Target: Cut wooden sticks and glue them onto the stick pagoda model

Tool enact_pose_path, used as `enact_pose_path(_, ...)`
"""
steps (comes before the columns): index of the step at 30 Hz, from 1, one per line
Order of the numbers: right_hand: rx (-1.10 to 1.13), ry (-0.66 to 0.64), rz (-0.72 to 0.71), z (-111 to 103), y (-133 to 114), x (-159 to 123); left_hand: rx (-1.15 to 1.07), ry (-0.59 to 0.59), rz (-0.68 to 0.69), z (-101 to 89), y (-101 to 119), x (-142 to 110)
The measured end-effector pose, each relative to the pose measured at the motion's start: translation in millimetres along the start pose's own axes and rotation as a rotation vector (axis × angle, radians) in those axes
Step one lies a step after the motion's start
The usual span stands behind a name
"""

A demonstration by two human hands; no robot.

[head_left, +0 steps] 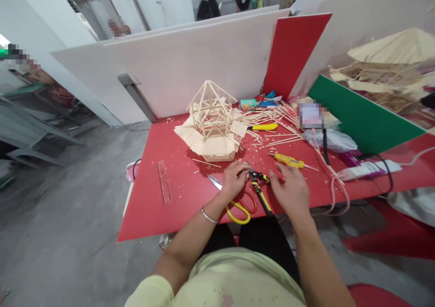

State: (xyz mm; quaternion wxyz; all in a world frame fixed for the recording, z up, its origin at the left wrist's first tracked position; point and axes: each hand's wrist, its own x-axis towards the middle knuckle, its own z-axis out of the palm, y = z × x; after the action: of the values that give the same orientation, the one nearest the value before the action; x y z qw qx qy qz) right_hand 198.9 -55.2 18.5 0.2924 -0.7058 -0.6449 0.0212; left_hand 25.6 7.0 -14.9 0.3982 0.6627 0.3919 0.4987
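My left hand (235,178) is closed in a pinch above the red table, beside the jaws of black-and-yellow pliers (258,192). What its fingertips hold is too small to make out. My right hand (290,187) is open to the right of the pliers, thumb apart from the fingers and close to one handle. Partly under my left wrist lie scissors (239,212) with one yellow and one red handle. Just beyond my right fingers is a yellow tool (288,160) with a thin tip. A pavilion-like model of thin wooden sticks (217,143) stands behind my hands.
A clear ruler (165,182) lies at the left. Loose sticks (268,116) and a yellow-handled cutter (265,127) are beside the model. White boards (190,66) stand behind. At the right are a green board (360,116), a power strip (374,168) and pink cables (335,180).
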Motion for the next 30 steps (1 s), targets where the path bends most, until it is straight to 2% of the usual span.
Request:
enact_pose_path(3,0.142,0.041,-0.131,8,-31,-14,-0.046,0.039,-0.13,-3.4,7,2)
enact_pose_path(5,0.203,0.027,-0.208,17,-38,-25,-0.032,0.092,-0.194,-7.1,15,0)
enact_pose_path(8,0.254,0.001,-0.277,30,-31,-37,0.022,0.243,-0.258,-13.5,26,-7)
enact_pose_path(11,0.284,-0.057,-0.311,35,-18,-39,0.064,0.272,-0.233,-20.0,32,-17)
enact_pose_path(14,0.278,-0.061,-0.316,31,-11,-31,0.004,0.27,-0.242,-25.7,33,-24)
enact_pose_path(18,0.277,-0.055,-0.323,21,-11,-21,-0.262,0.341,-0.473,-30.9,33,-26)
enact_pose_path(21,0.268,-0.092,-0.302,19,-8,-20,-0.353,0.393,-0.521,-36.0,30,-25)
enact_pose_path(26,0.118,-0.162,-0.204,24,1,-17,-0.291,0.378,-0.508,-50.5,15,-27)
enact_pose_path(30,-0.102,-0.192,-0.134,23,-3,-8,-0.007,0.277,-0.417,-57.8,5,-27)
